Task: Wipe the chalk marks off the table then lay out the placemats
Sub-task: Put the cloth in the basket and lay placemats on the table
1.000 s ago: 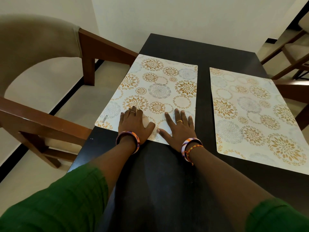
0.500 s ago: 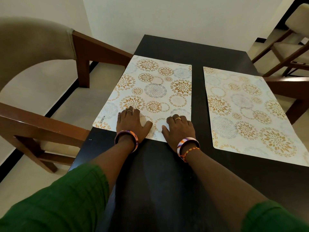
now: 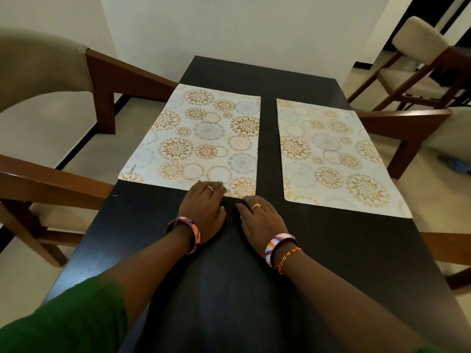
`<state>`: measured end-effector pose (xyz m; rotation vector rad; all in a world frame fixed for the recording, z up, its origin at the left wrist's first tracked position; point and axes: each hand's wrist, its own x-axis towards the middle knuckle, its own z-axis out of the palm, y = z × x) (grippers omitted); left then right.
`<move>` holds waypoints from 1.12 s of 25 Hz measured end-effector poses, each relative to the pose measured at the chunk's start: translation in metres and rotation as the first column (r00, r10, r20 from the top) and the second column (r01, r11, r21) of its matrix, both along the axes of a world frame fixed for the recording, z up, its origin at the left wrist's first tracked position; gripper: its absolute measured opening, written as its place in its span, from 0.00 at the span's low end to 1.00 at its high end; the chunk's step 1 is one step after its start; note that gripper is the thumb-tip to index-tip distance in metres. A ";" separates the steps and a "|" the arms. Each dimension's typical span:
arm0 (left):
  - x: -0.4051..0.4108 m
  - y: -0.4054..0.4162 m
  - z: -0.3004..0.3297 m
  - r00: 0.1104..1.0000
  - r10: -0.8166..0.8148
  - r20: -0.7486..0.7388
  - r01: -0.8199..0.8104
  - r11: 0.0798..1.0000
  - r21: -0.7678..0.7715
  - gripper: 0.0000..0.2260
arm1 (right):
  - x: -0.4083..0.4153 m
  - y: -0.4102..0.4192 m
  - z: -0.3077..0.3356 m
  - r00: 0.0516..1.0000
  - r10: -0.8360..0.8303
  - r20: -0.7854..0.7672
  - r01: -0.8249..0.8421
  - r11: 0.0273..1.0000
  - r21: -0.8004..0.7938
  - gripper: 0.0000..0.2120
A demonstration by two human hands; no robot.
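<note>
Two cream placemats with gold and grey flower circles lie side by side on the dark table (image 3: 229,289). The left placemat (image 3: 204,141) has its near edge under the fingertips of my left hand (image 3: 205,208), which rests mostly on the bare table. My right hand (image 3: 260,219) lies flat on the table just below that placemat's near right corner, holding nothing. The right placemat (image 3: 331,159) is apart from both hands. I see no chalk marks on the tabletop.
Wooden chairs with beige cushions stand on the left (image 3: 102,80) and on the right (image 3: 407,123), with another chair further back right (image 3: 418,42). A blue cloth (image 3: 457,166) lies on the floor at the right edge. A white wall is beyond the table's far end.
Both hands have slid back toward me off the left placemat; the left keeps only fingertips on its near edge, the right is now on bare table.
</note>
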<state>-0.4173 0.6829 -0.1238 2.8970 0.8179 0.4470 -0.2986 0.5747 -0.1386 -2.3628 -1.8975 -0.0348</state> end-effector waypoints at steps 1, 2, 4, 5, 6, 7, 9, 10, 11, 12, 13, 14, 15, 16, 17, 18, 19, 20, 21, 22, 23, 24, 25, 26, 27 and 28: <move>0.002 -0.019 0.002 0.999 -0.052 -0.009 0.052 0.998 -0.038 0.17 | 0.000 -0.014 -0.001 0.999 0.017 -0.037 -0.017 1.000 -0.003 0.17; 0.005 -0.038 0.006 0.995 -0.088 -0.038 0.083 0.991 -0.109 0.18 | -0.001 -0.028 0.000 0.995 0.015 -0.097 -0.015 1.000 -0.003 0.18; 0.010 -0.077 0.007 0.988 -0.119 -0.097 0.097 0.974 -0.204 0.20 | -0.002 -0.059 0.009 0.983 -0.015 -0.183 0.011 1.000 -0.023 0.21; 0.012 -0.098 0.006 0.987 -0.119 -0.110 0.090 0.968 -0.233 0.21 | -0.001 -0.078 0.012 0.979 -0.023 -0.204 0.018 0.999 -0.030 0.23; 0.014 -0.121 0.007 0.986 -0.115 -0.124 0.079 0.962 -0.260 0.22 | 0.000 -0.097 0.012 0.975 -0.028 -0.219 0.021 0.999 -0.034 0.23; 0.016 -0.143 0.007 0.986 -0.105 -0.128 0.066 0.958 -0.279 0.22 | 0.001 -0.117 0.014 0.973 -0.032 -0.229 0.023 0.999 -0.041 0.24; 0.019 -0.187 0.009 0.989 -0.075 -0.127 0.035 0.956 -0.291 0.21 | 0.004 -0.159 0.017 0.967 -0.028 -0.253 0.018 0.999 -0.042 0.24; 0.020 -0.206 0.008 0.989 -0.062 -0.135 0.020 0.957 -0.288 0.21 | 0.007 -0.178 0.017 0.962 -0.032 -0.269 0.020 0.999 -0.048 0.23; 0.022 -0.224 0.007 0.989 -0.049 -0.139 0.007 0.959 -0.284 0.20 | 0.010 -0.197 0.016 0.957 -0.047 -0.285 0.031 0.998 -0.061 0.23; 0.024 -0.244 0.007 0.989 -0.040 -0.142 -0.002 0.959 -0.284 0.20 | 0.014 -0.219 0.015 0.953 -0.062 -0.297 0.044 0.997 -0.068 0.23; 0.028 -0.263 0.006 0.989 -0.036 -0.144 -0.006 0.961 -0.275 0.19 | 0.020 -0.241 0.015 0.949 -0.078 -0.305 0.060 0.996 -0.071 0.22; 0.033 -0.280 0.005 0.989 -0.034 -0.143 -0.005 0.965 -0.261 0.19 | 0.026 -0.262 0.014 0.944 -0.096 -0.315 0.076 0.994 -0.073 0.22; 0.038 -0.296 0.004 0.990 -0.029 -0.136 -0.006 0.969 -0.245 0.19 | 0.032 -0.282 0.014 0.939 -0.113 -0.324 0.093 0.993 -0.075 0.22; 0.043 -0.311 0.002 0.992 -0.017 -0.127 -0.013 0.971 -0.238 0.19 | 0.037 -0.301 0.014 0.934 -0.129 -0.332 0.109 0.991 -0.079 0.21; 0.049 -0.325 0.001 0.993 -0.005 -0.122 -0.024 0.972 -0.235 0.19 | 0.043 -0.318 0.015 0.931 -0.145 -0.334 0.122 0.989 -0.089 0.21; 0.055 -0.339 0.000 0.992 0.002 -0.125 -0.031 0.972 -0.234 0.19 | 0.048 -0.334 0.015 0.929 -0.153 -0.336 0.128 0.987 -0.094 0.21; 0.062 -0.351 0.000 0.991 0.005 -0.133 -0.036 0.972 -0.233 0.19 | 0.054 -0.346 0.016 0.929 -0.152 -0.338 0.126 0.987 -0.096 0.22; 0.068 -0.360 -0.001 0.990 0.003 -0.142 -0.037 0.972 -0.234 0.19 | 0.059 -0.355 0.015 0.928 -0.149 -0.342 0.122 0.988 -0.098 0.22; 0.075 -0.369 -0.001 0.989 0.000 -0.151 -0.036 0.972 -0.232 0.19 | 0.064 -0.364 0.016 0.926 -0.149 -0.346 0.118 0.987 -0.107 0.22; 0.083 -0.375 -0.002 0.987 -0.001 -0.159 -0.036 0.973 -0.227 0.19 | 0.070 -0.371 0.016 0.924 -0.146 -0.353 0.112 0.987 -0.115 0.22; 0.090 -0.379 -0.001 0.987 0.004 -0.162 -0.040 0.974 -0.223 0.19 | 0.076 -0.375 0.016 0.922 -0.136 -0.362 0.099 0.988 -0.120 0.22; 0.098 -0.381 -0.001 0.987 0.013 -0.163 -0.049 0.974 -0.220 0.19 | 0.081 -0.377 0.016 0.921 -0.120 -0.370 0.080 0.989 -0.121 0.22; 0.106 -0.381 0.000 0.987 0.029 -0.160 -0.064 0.974 -0.218 0.19 | 0.085 -0.379 0.017 0.922 -0.098 -0.375 0.058 0.991 -0.117 0.22; 0.115 -0.382 0.000 0.987 0.046 -0.155 -0.080 0.973 -0.218 0.19 | 0.089 -0.379 0.017 0.923 -0.079 -0.378 0.041 0.993 -0.110 0.23; 0.122 -0.381 -0.001 0.987 0.064 -0.149 -0.096 0.971 -0.219 0.19 | 0.093 -0.379 0.017 0.922 -0.069 -0.380 0.032 0.994 -0.102 0.23; 0.130 -0.380 -0.001 0.986 0.080 -0.144 -0.111 0.969 -0.221 0.19 | 0.097 -0.377 0.016 0.921 -0.064 -0.384 0.031 0.995 -0.092 0.23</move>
